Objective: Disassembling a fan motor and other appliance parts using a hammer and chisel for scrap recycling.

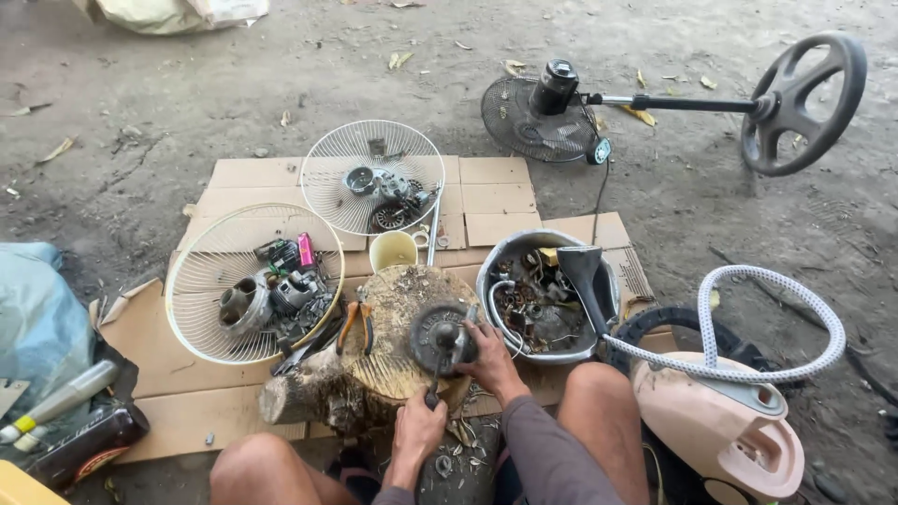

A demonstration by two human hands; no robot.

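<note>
The garment steamer (725, 425) at lower right is cut off by the frame edge, its ribbed hose (748, 323) looping upward. A standing fan (673, 103) lies flat on the dirt beyond. On the cardboard sheets (486, 192), one fan grille (245, 281) cradles motor parts and a pink piece; a second grille (372, 176) holds smaller metal bits, hard to identify. The metal basin (547, 295) is full of tangled wire and scrap. On the tree stump (388, 341) sits a round motor part (441, 339); the right hand (491, 360) grips its edge. The left hand (418, 430) has its fingers closed around a tool handle (433, 397), the tip hidden.
</note>
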